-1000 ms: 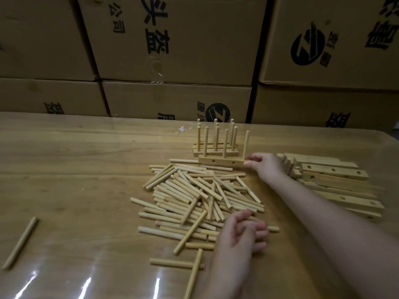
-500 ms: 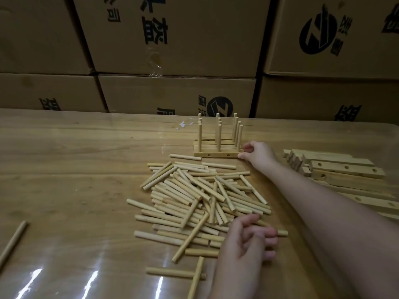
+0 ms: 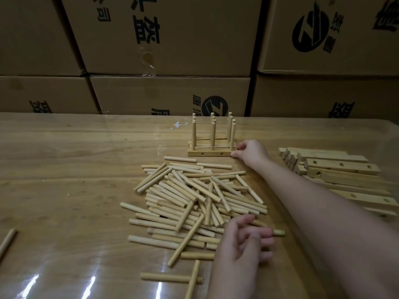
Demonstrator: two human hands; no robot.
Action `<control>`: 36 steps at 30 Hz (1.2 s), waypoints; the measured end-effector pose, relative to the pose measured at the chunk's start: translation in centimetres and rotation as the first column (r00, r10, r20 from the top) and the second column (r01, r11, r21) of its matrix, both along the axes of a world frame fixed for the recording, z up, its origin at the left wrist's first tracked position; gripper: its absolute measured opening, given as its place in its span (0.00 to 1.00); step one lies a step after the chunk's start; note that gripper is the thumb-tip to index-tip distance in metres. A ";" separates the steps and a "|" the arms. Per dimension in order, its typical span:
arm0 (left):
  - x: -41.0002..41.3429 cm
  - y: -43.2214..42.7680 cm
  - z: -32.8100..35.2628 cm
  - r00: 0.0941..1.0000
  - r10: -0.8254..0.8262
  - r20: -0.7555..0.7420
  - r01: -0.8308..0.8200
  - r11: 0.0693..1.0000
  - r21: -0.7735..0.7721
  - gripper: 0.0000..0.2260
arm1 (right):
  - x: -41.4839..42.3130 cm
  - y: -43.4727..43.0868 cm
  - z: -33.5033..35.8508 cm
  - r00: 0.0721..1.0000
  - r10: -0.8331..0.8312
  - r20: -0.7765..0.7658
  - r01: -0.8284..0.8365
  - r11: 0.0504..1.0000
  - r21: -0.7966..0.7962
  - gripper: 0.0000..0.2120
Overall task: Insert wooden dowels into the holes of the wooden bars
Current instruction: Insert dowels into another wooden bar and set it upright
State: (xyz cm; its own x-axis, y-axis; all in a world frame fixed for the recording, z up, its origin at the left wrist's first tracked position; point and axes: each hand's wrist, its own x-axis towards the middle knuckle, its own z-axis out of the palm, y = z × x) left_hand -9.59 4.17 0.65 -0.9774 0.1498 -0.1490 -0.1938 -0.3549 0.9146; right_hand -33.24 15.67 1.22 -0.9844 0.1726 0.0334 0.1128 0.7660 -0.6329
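Several filled wooden bars stand in a row at the back of the table, each with upright dowels. The front bar (image 3: 210,153) carries three dowels and shows two side holes. My right hand (image 3: 251,153) pinches this bar's right end between fingers and thumb. A loose pile of dowels (image 3: 194,199) lies in the middle of the table. My left hand (image 3: 244,244) hovers over the pile's near right edge with loosely curled fingers and holds nothing. One dowel (image 3: 279,233) pokes out from behind its fingertips.
A stack of unfilled wooden bars (image 3: 343,169) with holes lies at the right. A single dowel (image 3: 7,242) lies at the far left edge. Stacked cardboard boxes (image 3: 168,39) wall off the back of the wooden table (image 3: 64,169).
My right hand has slid the front bar with its dowels back against the other filled bars and squared it up. My left hand has stayed over the pile.
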 end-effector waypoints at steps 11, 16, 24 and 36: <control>-0.1 -0.2 -0.1 0.999 -0.031 0.011 0.031 0.999 -0.040 0.09 | -1.1 -0.6 0.0 0.999 -0.031 -0.008 0.032 0.999 0.019 0.17; -0.3 -0.5 -0.1 0.999 -0.047 0.023 0.048 0.998 -0.048 0.10 | -1.5 -0.8 0.2 0.999 -0.047 0.000 0.047 0.998 0.040 0.18; -0.5 -0.7 0.0 0.997 -0.064 0.038 0.066 0.996 -0.055 0.10 | -2.3 -1.0 0.4 0.999 -0.052 0.003 0.052 0.997 0.052 0.17; -0.4 -0.3 -0.1 0.998 -0.055 0.041 0.056 0.998 -0.005 0.11 | -2.4 -1.2 0.2 0.997 -0.074 0.013 0.072 0.992 0.108 0.17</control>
State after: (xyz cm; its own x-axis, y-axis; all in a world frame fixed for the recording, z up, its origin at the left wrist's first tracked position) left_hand -9.96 3.83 0.60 -0.9607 0.2026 -0.1897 -0.2502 -0.3366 0.9078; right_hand -35.67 14.46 1.39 -0.9698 0.2406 0.0389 0.1812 0.8185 -0.5451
